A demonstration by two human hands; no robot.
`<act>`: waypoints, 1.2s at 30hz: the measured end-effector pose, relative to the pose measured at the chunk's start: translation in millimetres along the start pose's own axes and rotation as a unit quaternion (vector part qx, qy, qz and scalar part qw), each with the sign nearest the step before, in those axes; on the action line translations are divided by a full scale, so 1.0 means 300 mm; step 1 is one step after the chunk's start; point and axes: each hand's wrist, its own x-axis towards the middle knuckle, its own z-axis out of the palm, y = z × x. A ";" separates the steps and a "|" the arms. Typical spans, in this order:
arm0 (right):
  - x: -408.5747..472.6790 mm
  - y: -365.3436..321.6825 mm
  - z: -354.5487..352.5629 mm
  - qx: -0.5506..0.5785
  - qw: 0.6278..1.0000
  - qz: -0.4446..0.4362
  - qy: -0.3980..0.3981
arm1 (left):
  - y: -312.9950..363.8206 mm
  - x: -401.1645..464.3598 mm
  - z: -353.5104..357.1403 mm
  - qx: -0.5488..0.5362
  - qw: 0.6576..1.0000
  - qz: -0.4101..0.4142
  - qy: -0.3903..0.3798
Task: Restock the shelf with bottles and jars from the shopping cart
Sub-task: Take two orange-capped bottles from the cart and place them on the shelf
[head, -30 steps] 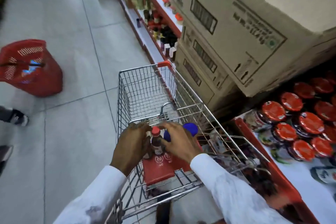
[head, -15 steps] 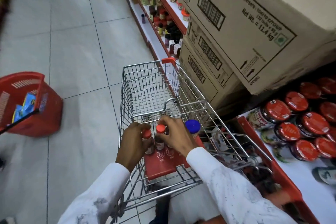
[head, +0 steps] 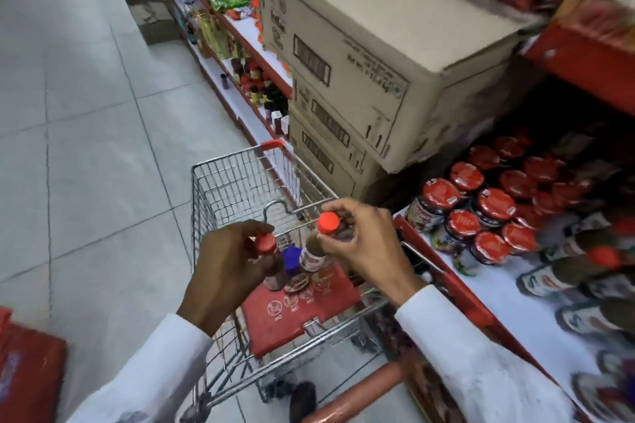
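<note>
**Two red-capped bottles held above the cart seat**

Left hand [head: 225, 266]: fingers closed around a small dark bottle with a red cap [head: 271, 263]. The bottle is upright, its base just above the red child-seat flap [head: 295, 312] of the wire shopping cart [head: 220, 189].

Right hand [head: 366, 244]: fingers closed around a second bottle with a red cap [head: 318, 240]. This bottle is tilted, cap toward the camera, and is held slightly higher than the left-hand bottle. Its label is blurred and cannot be read.

Between the two held bottles, a jar with a blue lid [head: 292, 259] stands on the seat flap. Whether it touches either bottle cannot be told.

Cart: the main basket ahead of the seat flap shows bare wire mesh. The cart stands on the grey tiled floor [head: 86, 148], just beside the shelving on the right.

Shelf [head: 508, 295]: a white surface with a red front edge, to the right of the cart. It carries a group of jars with red lids [head: 481, 213] at the rear and several blurred bottles lying nearer the camera. Stacked cardboard cartons [head: 360, 79] sit beyond the jars.

Both forearms wear white sleeves [head: 481, 371].
</note>
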 end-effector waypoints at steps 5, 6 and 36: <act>-0.104 -0.034 -0.237 -0.032 0.994 -0.009 0.100 | 0.251 0.017 -0.017 -0.013 0.996 0.079 -0.034; -0.133 -0.036 -0.284 -0.038 0.992 -0.008 0.123 | 0.302 0.022 -0.012 -0.016 0.994 0.098 -0.045; -0.669 0.389 -0.782 -0.129 0.881 0.272 0.364 | 1.023 0.016 0.819 0.057 0.879 0.354 -0.313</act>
